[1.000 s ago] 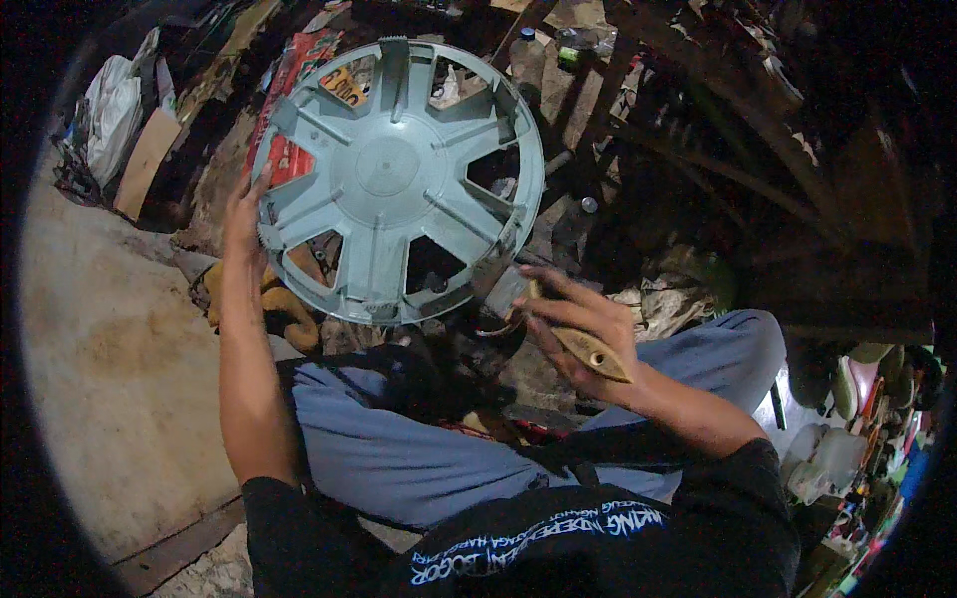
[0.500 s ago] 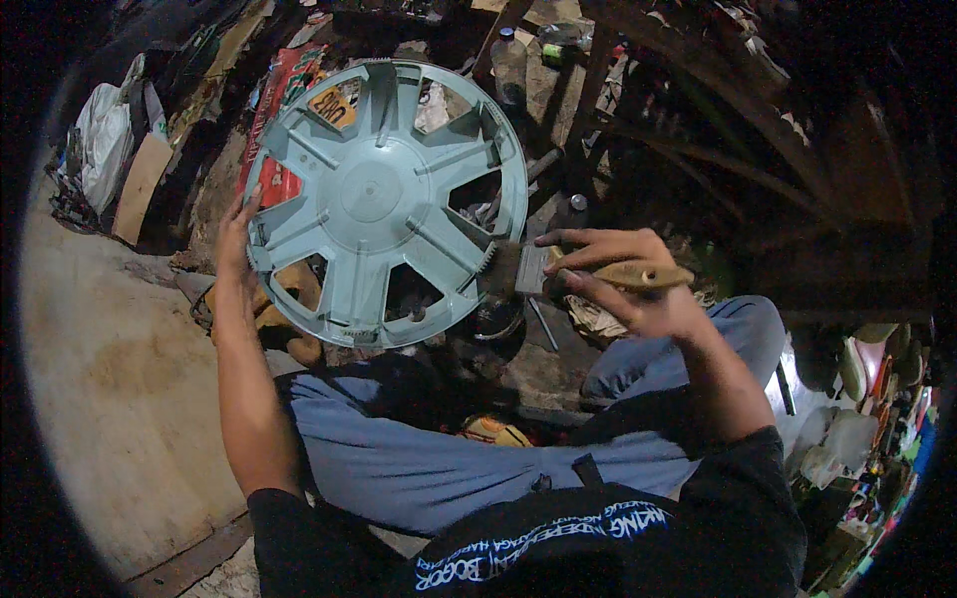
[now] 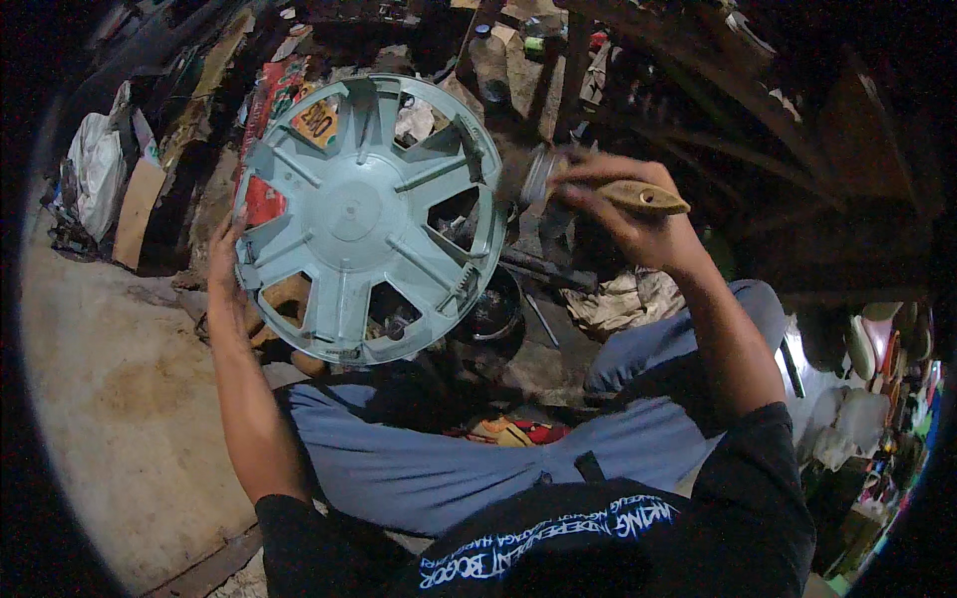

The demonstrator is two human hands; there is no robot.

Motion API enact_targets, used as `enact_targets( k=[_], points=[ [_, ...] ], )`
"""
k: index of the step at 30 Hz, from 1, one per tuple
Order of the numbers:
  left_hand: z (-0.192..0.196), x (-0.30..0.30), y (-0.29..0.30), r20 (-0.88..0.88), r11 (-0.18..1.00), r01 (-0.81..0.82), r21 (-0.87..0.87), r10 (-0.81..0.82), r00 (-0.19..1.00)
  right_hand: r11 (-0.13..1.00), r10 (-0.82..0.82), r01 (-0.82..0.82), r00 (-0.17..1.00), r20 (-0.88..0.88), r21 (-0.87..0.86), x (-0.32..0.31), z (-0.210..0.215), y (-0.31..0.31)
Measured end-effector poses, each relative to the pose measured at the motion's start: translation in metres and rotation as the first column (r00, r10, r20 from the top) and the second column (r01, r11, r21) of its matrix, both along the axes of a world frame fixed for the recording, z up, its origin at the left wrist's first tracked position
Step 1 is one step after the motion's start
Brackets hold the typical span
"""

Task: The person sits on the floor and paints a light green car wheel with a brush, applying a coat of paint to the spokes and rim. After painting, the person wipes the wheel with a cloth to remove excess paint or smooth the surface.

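- The left hand [image 3: 225, 261] grips the pale grey-blue wheel cover [image 3: 367, 217] at its nine o'clock rim, fingers curled behind the edge, holding it up over the lap
- The right hand [image 3: 626, 217] is closed round a wooden-handled paintbrush [image 3: 606, 187], its bristles touching the cover's three o'clock rim
- Judged: steady the cover firmly and drag the bristles lightly along the rim, avoiding the spoke gaps
- Since the earlier frame, the brush hand has risen from the cover's five o'clock edge toward three o'clock, and the cover looks turned slightly
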State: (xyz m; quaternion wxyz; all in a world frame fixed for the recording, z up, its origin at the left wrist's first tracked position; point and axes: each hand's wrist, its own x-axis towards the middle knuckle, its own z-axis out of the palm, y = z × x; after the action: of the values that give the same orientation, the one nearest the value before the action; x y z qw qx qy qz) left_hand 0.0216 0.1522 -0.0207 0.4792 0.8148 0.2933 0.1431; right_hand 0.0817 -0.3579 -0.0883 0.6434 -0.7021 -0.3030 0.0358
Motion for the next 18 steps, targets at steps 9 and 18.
enact_targets(
  k=[9,18],
  points=[
    [-0.001,0.002,0.007,0.034,0.995,0.096,-0.033,-0.095,0.995,0.975,0.216,-0.22,0.967,0.139,0.019,-0.005,-0.019,-0.001],
    [-0.005,-0.004,0.011,0.036,0.996,0.066,-0.057,-0.064,0.997,0.994,0.008,0.007,0.99,0.14,-0.111,-0.03,-0.017,0.001]
  ],
)
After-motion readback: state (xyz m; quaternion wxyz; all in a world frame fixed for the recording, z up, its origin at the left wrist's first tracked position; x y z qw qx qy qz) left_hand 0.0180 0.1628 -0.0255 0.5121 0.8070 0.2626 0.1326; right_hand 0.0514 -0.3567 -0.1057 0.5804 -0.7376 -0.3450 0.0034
